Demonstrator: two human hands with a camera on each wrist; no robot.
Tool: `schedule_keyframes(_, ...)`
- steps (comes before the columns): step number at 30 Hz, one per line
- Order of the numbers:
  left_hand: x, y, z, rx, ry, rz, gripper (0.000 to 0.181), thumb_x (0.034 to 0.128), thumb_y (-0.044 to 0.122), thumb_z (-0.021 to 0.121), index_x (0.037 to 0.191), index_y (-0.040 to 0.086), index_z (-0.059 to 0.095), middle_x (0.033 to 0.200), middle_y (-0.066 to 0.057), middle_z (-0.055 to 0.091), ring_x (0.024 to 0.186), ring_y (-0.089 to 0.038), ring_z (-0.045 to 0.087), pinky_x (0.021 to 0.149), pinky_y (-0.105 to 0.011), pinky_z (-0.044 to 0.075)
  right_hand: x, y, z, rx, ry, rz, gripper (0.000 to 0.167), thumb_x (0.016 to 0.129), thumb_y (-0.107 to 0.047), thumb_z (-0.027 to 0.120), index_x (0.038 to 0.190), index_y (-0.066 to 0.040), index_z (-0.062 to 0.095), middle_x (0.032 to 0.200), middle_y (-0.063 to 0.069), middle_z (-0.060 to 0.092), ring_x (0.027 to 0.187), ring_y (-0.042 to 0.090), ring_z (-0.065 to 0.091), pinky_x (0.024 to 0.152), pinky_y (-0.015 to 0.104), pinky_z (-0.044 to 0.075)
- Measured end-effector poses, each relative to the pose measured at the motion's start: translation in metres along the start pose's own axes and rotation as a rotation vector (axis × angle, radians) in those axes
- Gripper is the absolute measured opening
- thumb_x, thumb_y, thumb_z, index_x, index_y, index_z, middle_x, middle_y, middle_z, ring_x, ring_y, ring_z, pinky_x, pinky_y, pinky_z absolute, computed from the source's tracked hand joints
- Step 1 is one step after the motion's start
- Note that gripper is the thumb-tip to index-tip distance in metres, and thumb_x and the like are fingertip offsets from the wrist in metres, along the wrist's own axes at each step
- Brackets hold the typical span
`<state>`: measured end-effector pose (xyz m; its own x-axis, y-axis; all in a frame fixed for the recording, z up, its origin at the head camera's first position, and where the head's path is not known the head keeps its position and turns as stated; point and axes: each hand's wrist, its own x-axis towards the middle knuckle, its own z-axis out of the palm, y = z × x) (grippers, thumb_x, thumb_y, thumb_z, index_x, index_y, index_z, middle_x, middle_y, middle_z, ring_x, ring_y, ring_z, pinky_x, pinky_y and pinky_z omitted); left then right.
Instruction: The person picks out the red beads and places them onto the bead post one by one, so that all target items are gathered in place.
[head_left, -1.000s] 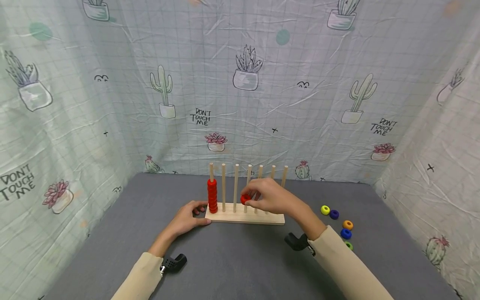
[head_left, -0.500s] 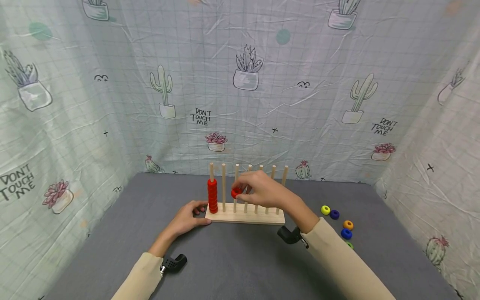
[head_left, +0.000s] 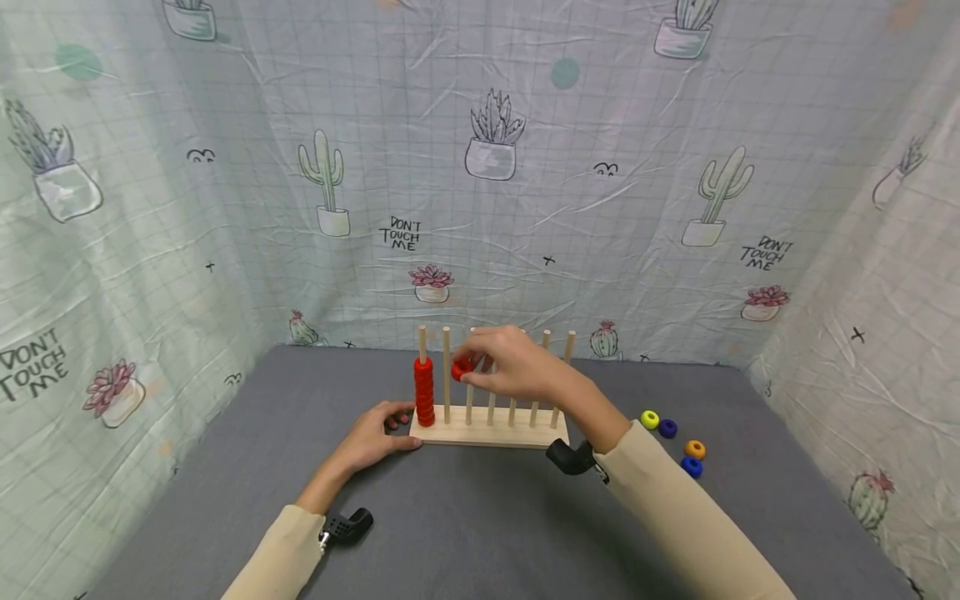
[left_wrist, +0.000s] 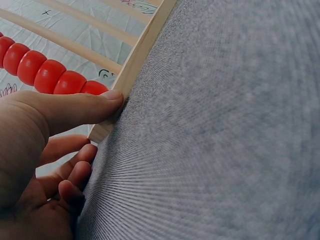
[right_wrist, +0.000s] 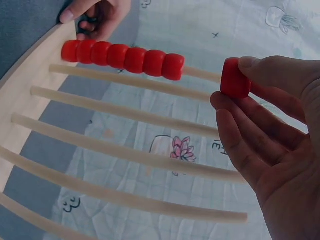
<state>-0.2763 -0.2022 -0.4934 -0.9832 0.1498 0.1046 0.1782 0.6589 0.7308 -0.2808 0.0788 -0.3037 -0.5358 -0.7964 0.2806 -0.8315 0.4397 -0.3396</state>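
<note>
A wooden peg stand (head_left: 487, 431) with several upright pegs stands in the middle of the table in the head view. Its leftmost peg carries a stack of red beads (head_left: 424, 393); the other pegs are bare where they show. My left hand (head_left: 371, 439) grips the left end of the base. In the left wrist view its thumb (left_wrist: 87, 108) lies on the base's edge, beside the lowest red bead. My right hand (head_left: 517, 364) pinches one red bead (right_wrist: 234, 79) between thumb and fingers. That bead is in the air near the second and third pegs, apart from the stack.
To the right on the grey table (head_left: 450, 533) lie loose beads: a yellow one (head_left: 649, 419), a purple one (head_left: 667, 428), an orange one (head_left: 695, 450) and a blue one (head_left: 692, 467). A patterned cloth (head_left: 555, 208) hangs behind and at both sides.
My right hand has carried the red bead left and upward, from around the fourth peg toward the second. A green bead on the right is now hidden by the sleeve. The left hand stays put.
</note>
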Motion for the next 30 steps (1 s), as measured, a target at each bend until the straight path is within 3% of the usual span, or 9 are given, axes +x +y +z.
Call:
schedule_keyframes(14, 0.0, 0.0, 0.0, 0.019, 0.006, 0.009, 0.067, 0.0789, 0.032, 0.089, 0.137, 0.008, 0.066, 0.111, -0.007, 0.067, 0.097, -0.02, 0.059, 0.085, -0.038, 0.047, 0.016, -0.007, -0.011, -0.014, 0.046, -0.033, 0.023, 0.096, -0.012, 0.072, 0.119, -0.008, 0.074, 0.112, 0.006, 0.073, 0.091, 0.017, 0.074, 0.081, 0.027, 0.06)
schedule_keyframes(25, 0.001, -0.002, 0.001, 0.015, 0.014, 0.007, 0.066, 0.079, 0.031, 0.09, 0.137, 0.01, 0.066, 0.111, -0.006, 0.067, 0.098, -0.019, 0.06, 0.085, -0.038, 0.047, 0.027, -0.012, -0.018, -0.026, 0.084, -0.054, 0.023, 0.096, -0.011, 0.072, 0.119, -0.009, 0.074, 0.113, 0.006, 0.072, 0.093, 0.017, 0.074, 0.08, 0.021, 0.058)
schedule_keyframes(30, 0.002, -0.002, 0.001, 0.005, 0.015, 0.004, 0.066, 0.0792, 0.029, 0.089, 0.137, 0.01, 0.066, 0.111, -0.005, 0.067, 0.098, -0.018, 0.06, 0.086, -0.038, 0.048, 0.03, -0.013, -0.02, -0.012, 0.08, -0.048, 0.024, 0.097, -0.01, 0.071, 0.12, -0.007, 0.073, 0.117, 0.007, 0.072, 0.095, 0.018, 0.074, 0.082, 0.025, 0.059)
